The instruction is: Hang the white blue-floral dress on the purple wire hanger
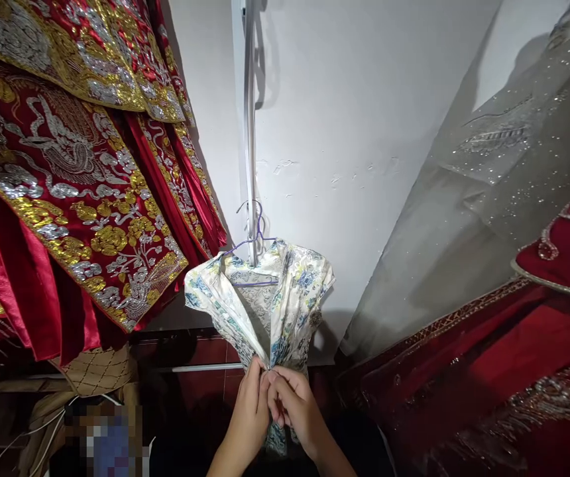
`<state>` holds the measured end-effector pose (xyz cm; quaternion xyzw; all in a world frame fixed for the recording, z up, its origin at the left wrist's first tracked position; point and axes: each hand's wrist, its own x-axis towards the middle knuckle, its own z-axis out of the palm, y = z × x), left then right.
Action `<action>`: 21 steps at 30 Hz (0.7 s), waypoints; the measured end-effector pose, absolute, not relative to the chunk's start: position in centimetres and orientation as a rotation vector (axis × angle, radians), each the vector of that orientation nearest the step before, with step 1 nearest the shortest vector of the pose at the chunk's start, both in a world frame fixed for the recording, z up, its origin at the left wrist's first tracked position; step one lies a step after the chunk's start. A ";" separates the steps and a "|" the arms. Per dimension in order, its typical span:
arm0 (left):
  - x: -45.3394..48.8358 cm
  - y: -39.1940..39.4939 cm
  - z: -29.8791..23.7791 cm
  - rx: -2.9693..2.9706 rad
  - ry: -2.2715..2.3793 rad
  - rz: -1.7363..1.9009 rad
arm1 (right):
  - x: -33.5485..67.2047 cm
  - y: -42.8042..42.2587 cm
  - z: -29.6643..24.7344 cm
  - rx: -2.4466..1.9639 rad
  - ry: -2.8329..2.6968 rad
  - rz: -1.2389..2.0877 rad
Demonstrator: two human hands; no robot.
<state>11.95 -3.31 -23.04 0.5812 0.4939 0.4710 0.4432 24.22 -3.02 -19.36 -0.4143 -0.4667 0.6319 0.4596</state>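
Note:
A white dress with a blue and yellow flower print (285,291) hangs on a purple wire hanger (254,238) from a white metal pole (251,132). Both hands meet at the dress's front opening, below its collar. My left hand (250,404) pinches the left edge of the cloth. My right hand (292,401) is closed on the right edge, its fingers pressed against the left hand's. The lower part of the dress is hidden behind my hands.
Red robes with gold and silver embroidery (71,172) hang at the left. A grey sparkling garment (498,192) and a red embroidered one (513,371) hang at the right. A white wall (344,119) is behind. A horizontal white rail (205,368) runs low down.

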 end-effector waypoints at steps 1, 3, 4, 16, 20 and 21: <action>12.3 -3.4 -23.2 1.460 1.222 1.188 | 24.1 -3.1 -19.5 -1.030 -1.137 1.561; 12.8 -3.7 -23.6 1.505 1.202 1.191 | 24.0 -3.2 -19.9 -1.046 -1.103 1.562; 12.9 -3.8 -23.7 1.531 1.191 1.184 | 24.1 -3.1 -19.8 -1.048 -1.082 1.555; 12.1 -3.3 -25.6 1.691 1.263 1.172 | 25.5 6.5 -3.2 -0.735 -1.008 1.296; 11.1 -3.6 -24.5 1.706 1.235 1.102 | 24.6 5.4 -2.1 -0.690 -1.059 1.204; 10.7 -3.5 -23.7 1.716 1.216 1.095 | 24.4 4.9 -2.6 -0.705 -1.090 1.176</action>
